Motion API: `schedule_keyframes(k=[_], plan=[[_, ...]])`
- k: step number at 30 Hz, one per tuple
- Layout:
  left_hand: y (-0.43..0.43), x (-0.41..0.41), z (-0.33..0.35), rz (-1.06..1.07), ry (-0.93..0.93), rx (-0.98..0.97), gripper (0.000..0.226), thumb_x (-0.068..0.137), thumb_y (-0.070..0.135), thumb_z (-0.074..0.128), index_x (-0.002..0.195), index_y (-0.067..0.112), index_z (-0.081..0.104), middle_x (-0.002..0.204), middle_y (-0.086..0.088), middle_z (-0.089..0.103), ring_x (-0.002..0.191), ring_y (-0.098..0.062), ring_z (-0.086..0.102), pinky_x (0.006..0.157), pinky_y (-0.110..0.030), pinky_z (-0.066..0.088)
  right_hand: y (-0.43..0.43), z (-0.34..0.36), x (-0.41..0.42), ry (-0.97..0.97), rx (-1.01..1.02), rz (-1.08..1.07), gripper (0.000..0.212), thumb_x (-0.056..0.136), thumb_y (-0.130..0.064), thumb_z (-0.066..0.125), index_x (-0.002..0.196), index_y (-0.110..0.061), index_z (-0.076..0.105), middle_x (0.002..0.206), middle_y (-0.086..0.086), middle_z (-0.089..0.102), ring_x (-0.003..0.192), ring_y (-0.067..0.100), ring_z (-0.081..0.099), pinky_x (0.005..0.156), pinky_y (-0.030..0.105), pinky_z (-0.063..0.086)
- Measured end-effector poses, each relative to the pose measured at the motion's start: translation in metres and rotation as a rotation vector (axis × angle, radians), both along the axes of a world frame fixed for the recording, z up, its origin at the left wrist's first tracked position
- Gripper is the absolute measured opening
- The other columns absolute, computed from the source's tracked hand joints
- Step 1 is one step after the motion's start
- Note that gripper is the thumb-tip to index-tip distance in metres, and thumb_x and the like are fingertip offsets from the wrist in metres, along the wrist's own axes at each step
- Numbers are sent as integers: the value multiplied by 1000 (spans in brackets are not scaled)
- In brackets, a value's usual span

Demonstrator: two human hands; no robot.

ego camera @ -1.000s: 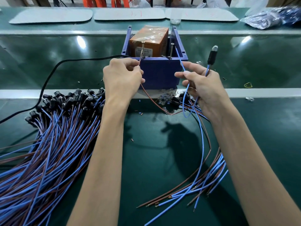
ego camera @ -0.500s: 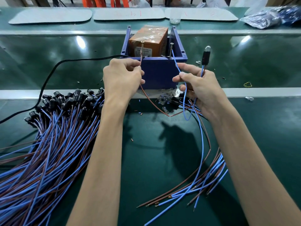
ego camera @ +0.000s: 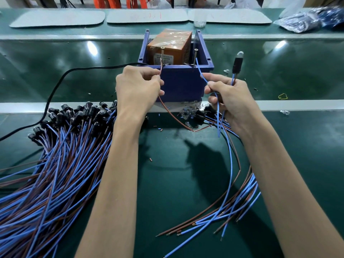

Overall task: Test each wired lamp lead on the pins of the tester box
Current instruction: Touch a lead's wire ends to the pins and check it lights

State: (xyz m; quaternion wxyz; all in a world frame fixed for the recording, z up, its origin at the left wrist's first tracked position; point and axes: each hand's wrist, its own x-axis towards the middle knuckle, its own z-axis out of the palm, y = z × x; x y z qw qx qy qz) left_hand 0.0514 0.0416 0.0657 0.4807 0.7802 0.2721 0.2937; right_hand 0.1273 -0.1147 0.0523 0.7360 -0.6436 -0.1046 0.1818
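The left hand (ego camera: 138, 88) is curled, thumb and forefinger pinching the brown wire (ego camera: 161, 68) just below its bared end, which rises against the left pin (ego camera: 162, 53). The right hand (ego camera: 231, 102) pinches the blue wire (ego camera: 200, 72) the same way and aims its tip at the foot of the right pin (ego camera: 195, 56); whether it touches is too fine to tell. That hand's other fingers also grip the lead below the lamp (ego camera: 237, 62), so the lamp stands upright in plain view, probably to show whether it glows; I cannot tell if it is lit. Both pins stand in the blue tester box (ego camera: 178, 84), mid-bench (ego camera: 167, 183) toward the far edge, with an orange block (ego camera: 169, 43) inside and a black cable (ego camera: 61, 79) running off leftward. A big pile of leads (ego camera: 55, 155) covers the left edge; a smaller bunch of leads (ego camera: 232, 205) lies under the right forearm. Loose bulbs (ego camera: 188, 113) lie at the box's near face, clear of the pins.
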Motion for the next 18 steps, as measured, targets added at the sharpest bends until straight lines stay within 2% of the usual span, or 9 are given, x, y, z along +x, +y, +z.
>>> schedule_keyframes(k=[8, 12, 18], plan=[[1, -3, 3, -16, 10, 1, 26, 83, 9, 58, 70, 30, 67, 65, 10, 69, 47, -1, 64, 61, -15, 54, 0, 1, 0, 5, 3, -2, 27, 95, 2, 45, 94, -13, 68, 55, -6, 54, 40, 3, 39, 39, 9, 30], [0, -5, 5, -38, 17, 48, 31, 85, 10, 59, 68, 35, 65, 64, 15, 66, 49, 0, 65, 58, -11, 52, 1, 1, 0, 6, -4, -7, 27, 94, 2, 45, 92, -13, 67, 56, -5, 54, 39, 2, 38, 38, 9, 29], [0, -5, 4, -42, 22, 63, 23, 86, 10, 61, 78, 31, 68, 66, 15, 66, 50, 0, 65, 59, -12, 53, 0, 2, 1, 1, -18, -1, 26, 93, 2, 44, 94, -11, 66, 58, -4, 53, 40, 2, 37, 38, 10, 28]])
